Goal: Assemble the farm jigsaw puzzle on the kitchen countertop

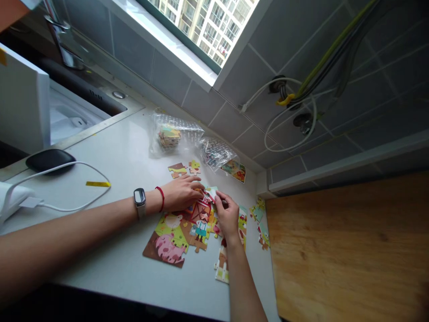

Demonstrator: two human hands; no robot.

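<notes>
A partly joined farm jigsaw puzzle (pixel 170 243) lies on the white counter, with a pig, a farmer and a red barn printed on it. My left hand (pixel 184 193) rests over its upper left part, fingers stretched out; what lies under the palm is hidden. Between the thumb and fingers of my right hand (pixel 228 213) is a pale puzzle piece (pixel 212 194), held at the top edge by the barn. Beneath my right wrist, a further joined section (pixel 221 268) is partly covered. Two loose pieces (pixel 177 170) lie beyond my left fingers.
Clear plastic bags (pixel 177 134) of puzzle pieces stand by the tiled wall, beside a small picture card (pixel 236 170). More pieces (pixel 259 221) lie along a wooden board (pixel 348 246) at right. A white cable (pixel 80 209), black rounded object (pixel 50 158) and sink (pixel 83 96) are left.
</notes>
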